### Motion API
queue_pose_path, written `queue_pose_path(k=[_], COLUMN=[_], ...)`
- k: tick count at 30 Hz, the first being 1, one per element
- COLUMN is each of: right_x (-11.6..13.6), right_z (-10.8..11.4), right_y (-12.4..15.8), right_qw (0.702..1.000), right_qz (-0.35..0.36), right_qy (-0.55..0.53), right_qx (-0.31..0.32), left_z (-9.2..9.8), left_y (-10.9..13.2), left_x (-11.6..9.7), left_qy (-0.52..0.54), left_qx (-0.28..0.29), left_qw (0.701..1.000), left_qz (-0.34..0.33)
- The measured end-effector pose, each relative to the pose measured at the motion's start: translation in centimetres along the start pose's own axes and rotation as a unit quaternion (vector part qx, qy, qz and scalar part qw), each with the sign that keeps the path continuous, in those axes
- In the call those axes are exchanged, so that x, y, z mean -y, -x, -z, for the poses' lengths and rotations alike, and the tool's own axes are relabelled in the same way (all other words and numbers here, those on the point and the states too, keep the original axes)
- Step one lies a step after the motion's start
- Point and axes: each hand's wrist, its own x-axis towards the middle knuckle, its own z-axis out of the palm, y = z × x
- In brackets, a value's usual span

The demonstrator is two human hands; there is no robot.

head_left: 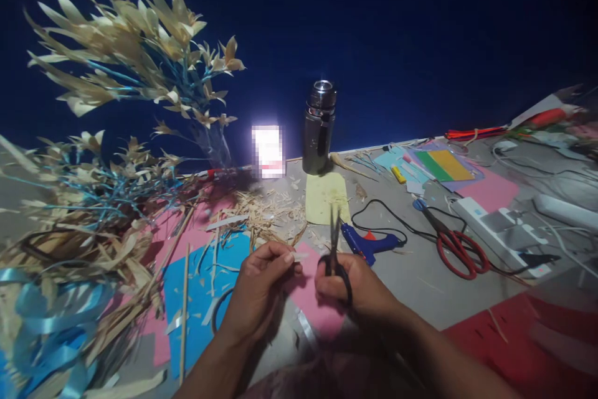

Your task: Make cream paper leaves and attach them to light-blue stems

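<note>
Near the middle, my left hand (264, 287) pinches a small pale strip (301, 256) between thumb and fingers. What the strip is made of I cannot make out. My right hand (343, 281) grips a pair of black-handled scissors (334, 240), its blades pointing up and away from me. A small gap separates the strip from the scissors. Beneath both hands lies pink paper (322, 312), with a blue sheet (187, 299) to the left. Just beyond the scissors, a blue glue gun (367, 242) rests by a yellow sheet (322, 193).
Dried husk flowers (154, 56) on blue stems stand at the left above light-blue ribbon (47, 318). Husk scraps (271, 209) litter the middle. A dark bottle (319, 131) stands behind. Red-handled scissors (455, 253) and a white power strip (490, 231) with cables lie to the right.
</note>
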Motion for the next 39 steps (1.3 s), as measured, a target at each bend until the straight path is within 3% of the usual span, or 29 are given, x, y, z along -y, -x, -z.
queue_pose_path(k=[4,10,14,17,21,23,25,30,33,39], right_x=[1.0,1.5,0.7,0.3,0.4,0.6,0.8,1.2,1.3,0.8], right_z=[-1.4,-2.1,-2.2,-2.6,-2.7,-2.2,-1.3,0.9,1.5,1.9], right_y=[-0.5,-0.8,-1.3,-1.6,-1.3,-0.8,-0.3,0.9,1.2,1.1], right_qw=[0.995,0.989,0.980,0.973,0.979,0.987,0.996,0.985,0.980,0.977], right_qz=[0.049,0.079,0.104,0.111,0.094,0.080,0.049,-0.095,-0.118,-0.123], right_qy=[-0.058,-0.095,-0.140,-0.154,-0.079,-0.031,0.029,0.118,0.112,0.113], right_qx=[-0.063,-0.079,-0.091,-0.132,-0.160,-0.138,-0.072,0.079,0.117,0.131], left_z=[-0.2,-0.3,-0.6,-1.1,-1.6,-1.6,-1.3,-0.4,-0.2,-0.2], left_y=[0.0,0.3,0.6,0.8,0.8,0.7,0.5,0.2,0.0,0.0], left_x=[0.5,0.8,1.4,2.1,2.2,1.9,1.5,1.0,1.2,1.1], left_qy=[0.013,-0.009,0.031,0.066,0.069,0.055,0.030,-0.009,-0.023,-0.056], left_qx=[0.014,0.053,0.065,0.045,0.000,0.001,0.006,0.003,-0.003,-0.002], left_qw=[1.000,0.998,0.997,0.996,0.996,0.998,0.999,1.000,1.000,0.998], left_qz=[0.022,0.037,0.039,0.047,0.048,0.040,0.027,0.027,0.021,0.006])
